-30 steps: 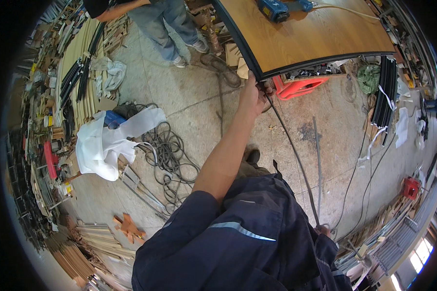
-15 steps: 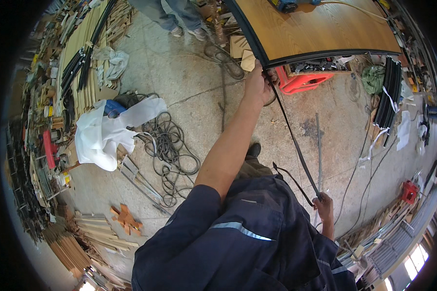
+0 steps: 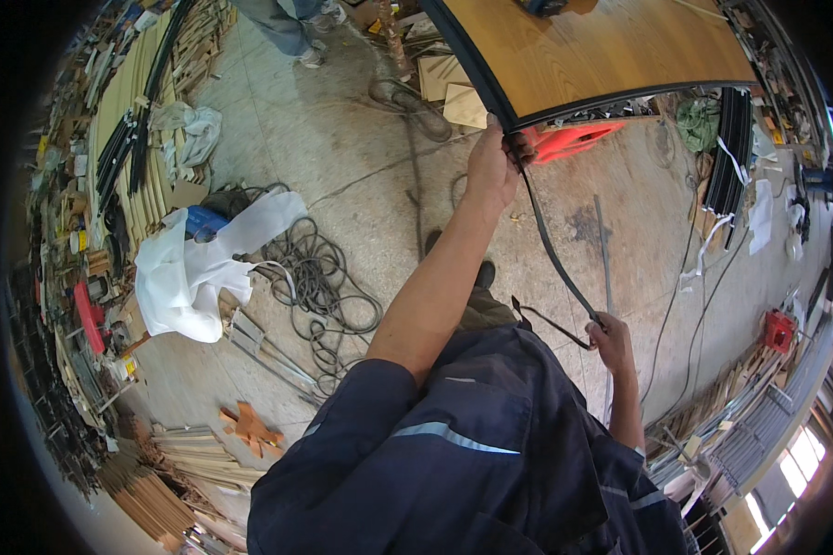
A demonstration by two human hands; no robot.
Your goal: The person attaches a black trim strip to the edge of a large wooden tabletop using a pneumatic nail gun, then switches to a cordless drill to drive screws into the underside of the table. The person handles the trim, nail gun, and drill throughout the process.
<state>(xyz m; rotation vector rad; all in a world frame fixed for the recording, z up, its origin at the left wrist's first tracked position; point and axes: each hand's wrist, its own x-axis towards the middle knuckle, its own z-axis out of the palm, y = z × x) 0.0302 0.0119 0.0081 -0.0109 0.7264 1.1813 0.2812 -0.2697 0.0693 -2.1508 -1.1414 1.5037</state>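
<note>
My left hand is stretched out to the near corner of a wooden board with a black edge. It pinches a black edging strip against that corner. The strip runs down and to the right to my right hand, which grips its lower part near my hip. A loose tail of the strip loops back to the left of that hand.
A red crate sits under the board. Coiled black cable, a white bag and metal bars lie on the concrete floor at left. Wood strips are stacked along the left wall. Another person's legs stand at the top.
My right hand has come into view, gripping the strip's lower part. The view has shifted, so the board's corner and my left hand sit lower and further right.
</note>
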